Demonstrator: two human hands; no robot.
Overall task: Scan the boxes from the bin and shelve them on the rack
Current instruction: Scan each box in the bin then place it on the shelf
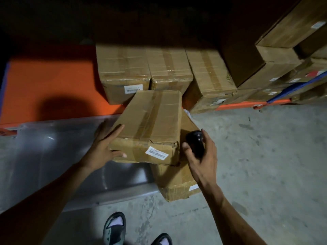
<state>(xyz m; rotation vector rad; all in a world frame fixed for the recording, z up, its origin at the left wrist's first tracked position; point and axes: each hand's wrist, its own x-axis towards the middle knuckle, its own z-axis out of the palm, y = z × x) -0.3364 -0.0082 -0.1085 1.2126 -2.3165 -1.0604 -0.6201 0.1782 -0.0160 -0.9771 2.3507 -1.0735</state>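
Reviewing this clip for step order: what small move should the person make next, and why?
Probably swing the scanner in the right hand toward the white label on the near face of the top box. The left hand steadies that box at its left corner, the label faces the person, and the scanner sits just right of it.

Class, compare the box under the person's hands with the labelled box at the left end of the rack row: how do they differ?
The held box lies skewed atop another box; the rack box sits square in its row. The left hand touches only the held box. Its label is tilted; the rack box's is straight. Both are taped brown cardboard.
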